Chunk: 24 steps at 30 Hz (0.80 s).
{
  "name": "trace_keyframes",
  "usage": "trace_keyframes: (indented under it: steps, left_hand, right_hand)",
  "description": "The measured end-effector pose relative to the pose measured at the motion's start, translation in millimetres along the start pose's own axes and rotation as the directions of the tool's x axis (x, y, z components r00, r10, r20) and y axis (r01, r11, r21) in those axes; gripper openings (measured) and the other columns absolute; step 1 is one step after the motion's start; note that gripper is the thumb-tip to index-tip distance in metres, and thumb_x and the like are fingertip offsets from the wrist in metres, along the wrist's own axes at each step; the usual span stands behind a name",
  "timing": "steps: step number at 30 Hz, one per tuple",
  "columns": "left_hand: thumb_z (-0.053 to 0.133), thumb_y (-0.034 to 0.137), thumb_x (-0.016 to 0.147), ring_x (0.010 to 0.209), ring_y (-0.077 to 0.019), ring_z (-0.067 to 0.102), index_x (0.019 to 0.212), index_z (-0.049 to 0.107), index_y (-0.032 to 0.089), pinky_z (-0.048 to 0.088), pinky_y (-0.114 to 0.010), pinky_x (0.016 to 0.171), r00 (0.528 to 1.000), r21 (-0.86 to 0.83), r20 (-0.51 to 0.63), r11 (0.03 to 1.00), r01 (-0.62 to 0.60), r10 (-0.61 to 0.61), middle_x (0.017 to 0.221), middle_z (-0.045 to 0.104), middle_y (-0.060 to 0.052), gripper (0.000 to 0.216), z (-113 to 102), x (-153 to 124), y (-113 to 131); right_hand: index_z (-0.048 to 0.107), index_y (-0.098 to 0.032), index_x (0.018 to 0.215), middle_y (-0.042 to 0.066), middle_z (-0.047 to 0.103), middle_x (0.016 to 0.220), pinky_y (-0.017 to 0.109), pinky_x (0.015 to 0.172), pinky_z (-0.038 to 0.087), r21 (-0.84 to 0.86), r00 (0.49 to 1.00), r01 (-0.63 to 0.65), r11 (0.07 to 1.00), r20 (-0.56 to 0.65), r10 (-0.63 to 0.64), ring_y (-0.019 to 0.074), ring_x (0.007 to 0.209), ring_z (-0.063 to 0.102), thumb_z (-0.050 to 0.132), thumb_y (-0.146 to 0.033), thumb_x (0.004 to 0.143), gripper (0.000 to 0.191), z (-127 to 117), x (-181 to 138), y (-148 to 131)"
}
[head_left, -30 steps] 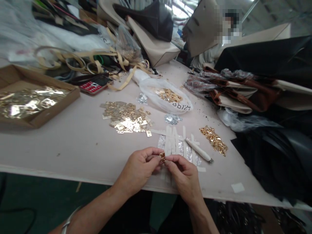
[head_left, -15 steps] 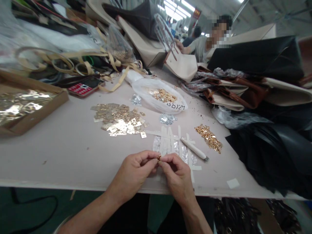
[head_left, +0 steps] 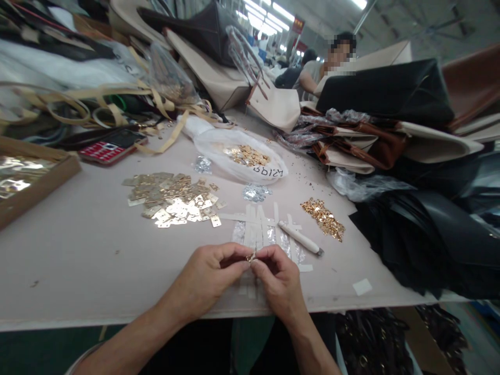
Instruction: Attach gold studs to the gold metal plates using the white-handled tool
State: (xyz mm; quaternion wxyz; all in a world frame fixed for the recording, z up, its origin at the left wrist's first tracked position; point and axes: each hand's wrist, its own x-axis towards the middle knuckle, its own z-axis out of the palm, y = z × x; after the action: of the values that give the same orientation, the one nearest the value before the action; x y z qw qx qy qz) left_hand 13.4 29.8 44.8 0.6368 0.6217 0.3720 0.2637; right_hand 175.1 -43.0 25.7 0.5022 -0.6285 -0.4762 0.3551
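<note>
The table (head_left: 86, 265) has a pale, flat top. Directly on it: a cardboard tray (head_left: 47, 188), left; gold plates (head_left: 175, 200), piled left of centre; a white plastic bag (head_left: 207, 143), far centre; silver discs (head_left: 255, 192), just nearer; pale strips (head_left: 253, 221), near centre; small gold parts (head_left: 323, 220), right; a paper scrap (head_left: 362, 287), near right.

Your left hand (head_left: 207, 278) and right hand (head_left: 279, 281) meet at the fingertips, pinching a small gold piece (head_left: 250, 257) between them, just above the front of the worktop (head_left: 89, 260). Beyond your hands lie taped strips (head_left: 250, 224), with a pale-handled tool (head_left: 300, 238) resting across them. To your left you have a heap of flat gold plates (head_left: 175, 198) and a cardboard box (head_left: 47, 187); to your right, a pile of small gold parts (head_left: 323, 219). Farther back, silver discs (head_left: 255, 192) lie near an open white bag (head_left: 205, 143) holding more gold parts.
</note>
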Motion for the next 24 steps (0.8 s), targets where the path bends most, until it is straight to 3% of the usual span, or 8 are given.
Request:
trace_keyframes:
  steps: [3,7,12,18,22,24]
  left_hand:
    - [0.067,0.030,0.081,0.092,-0.0191,0.073,0.100,0.078,0.019,0.054,-0.026,0.087,0.998,-0.026,0.061,1.000,0.001,0.001,0.097,0.080,0.000,0.025,-3,6,2]
    - [0.069,0.030,0.082,0.096,-0.0182,0.073,0.102,0.079,0.020,0.054,-0.026,0.091,0.997,-0.069,0.075,0.998,0.008,-0.003,0.100,0.080,0.000,0.024,-3,10,-2]
    - [0.069,0.027,0.083,0.095,-0.0174,0.073,0.099,0.079,0.021,0.055,-0.024,0.089,0.995,-0.101,0.096,0.995,-0.007,0.017,0.098,0.080,0.001,0.020,0,8,-10]
    - [0.066,0.022,0.084,0.091,-0.0147,0.074,0.097,0.080,0.022,0.054,-0.020,0.088,0.997,-0.002,0.044,0.997,-0.071,0.071,0.094,0.080,0.003,0.019,2,7,-8]
    - [0.064,0.019,0.087,0.086,-0.0125,0.074,0.098,0.080,0.023,0.056,-0.018,0.084,0.976,0.145,0.024,0.965,-0.217,0.216,0.095,0.080,0.004,0.019,1,13,-9]
    - [0.061,0.017,0.090,0.085,-0.0128,0.075,0.100,0.078,0.022,0.057,-0.020,0.083,0.929,0.300,0.002,0.886,-0.355,0.371,0.097,0.080,0.002,0.021,2,16,-14]
  right_hand:
    - [0.069,-0.021,0.084,-0.002,0.069,0.073,0.024,0.063,0.047,0.000,1.000,0.028,1.000,0.014,-0.028,0.0128,0.066,0.061,0.068,-0.029,0.087,0.009,-3,2,-2]
    - [0.072,-0.022,0.085,-0.001,0.071,0.078,0.025,0.069,0.047,-0.144,0.991,0.123,0.982,-0.024,-0.128,0.0136,0.072,0.063,0.065,-0.025,0.090,0.008,-8,2,-5]
    - [0.071,-0.022,0.084,0.000,0.072,0.082,0.026,0.073,0.048,-0.218,0.975,0.220,0.951,0.093,-0.204,0.0146,0.077,0.066,0.064,-0.023,0.092,0.010,-15,3,-6]
    - [0.065,-0.022,0.084,-0.002,0.067,0.075,0.025,0.066,0.047,-0.214,0.993,0.073,0.974,-0.070,-0.090,0.0132,0.069,0.062,0.070,-0.031,0.088,0.011,-9,3,-1]
    - [0.064,-0.022,0.092,-0.001,0.067,0.080,0.027,0.069,0.051,-0.059,0.999,-0.003,0.998,0.047,0.005,0.0141,0.073,0.063,0.067,-0.037,0.090,0.016,-16,10,-3]
    - [0.064,-0.022,0.099,0.000,0.070,0.086,0.028,0.072,0.053,-0.003,0.997,-0.040,0.999,0.059,0.040,0.0148,0.076,0.065,0.065,-0.040,0.091,0.020,-26,15,-5]
